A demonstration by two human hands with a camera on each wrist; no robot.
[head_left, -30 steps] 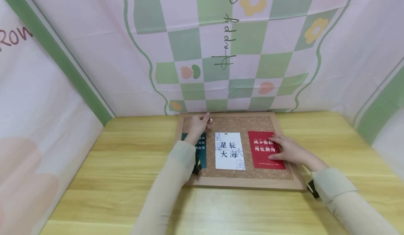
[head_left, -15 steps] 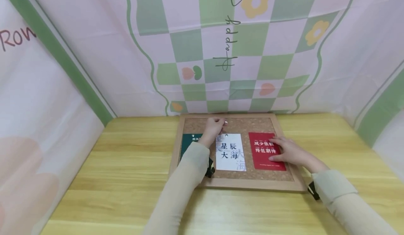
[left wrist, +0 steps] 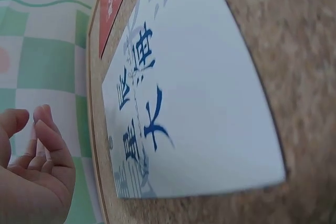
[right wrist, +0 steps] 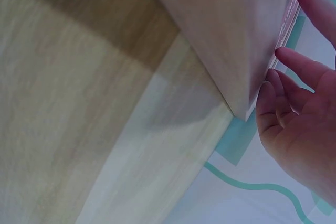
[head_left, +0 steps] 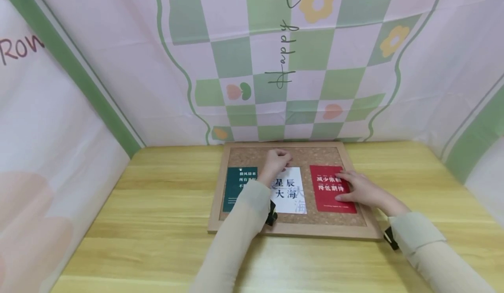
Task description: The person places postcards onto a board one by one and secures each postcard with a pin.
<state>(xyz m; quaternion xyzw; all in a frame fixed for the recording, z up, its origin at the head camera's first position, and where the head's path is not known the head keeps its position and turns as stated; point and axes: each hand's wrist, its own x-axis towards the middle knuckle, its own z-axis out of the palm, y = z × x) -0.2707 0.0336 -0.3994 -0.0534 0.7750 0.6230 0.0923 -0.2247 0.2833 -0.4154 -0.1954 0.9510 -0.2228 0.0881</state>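
Observation:
A wood-framed cork board [head_left: 295, 228] lies on the table with a green card [head_left: 232, 192], a white card [head_left: 289, 203] and a red card [head_left: 328, 201] across it. My left hand [head_left: 275, 165] is over the top of the white card, thumb and forefinger pinched together; the small shiny thumbtack seen there earlier is hidden now. In the left wrist view, a round silvery tack [left wrist: 110, 142] sits at the white card's top edge. My right hand [head_left: 364, 190] rests with spread fingers on the red card's right side, and the board's frame runs beneath it.
The wood-grain table [head_left: 149, 223] extends around the board. A checkered cloth [head_left: 267, 57] hangs right behind the board's far edge, with more white cloth [head_left: 78, 87] at the sides.
My left hand has moved right, from above the green card to above the white card, with the thumbtack passing out of sight. My right hand stays on the red card.

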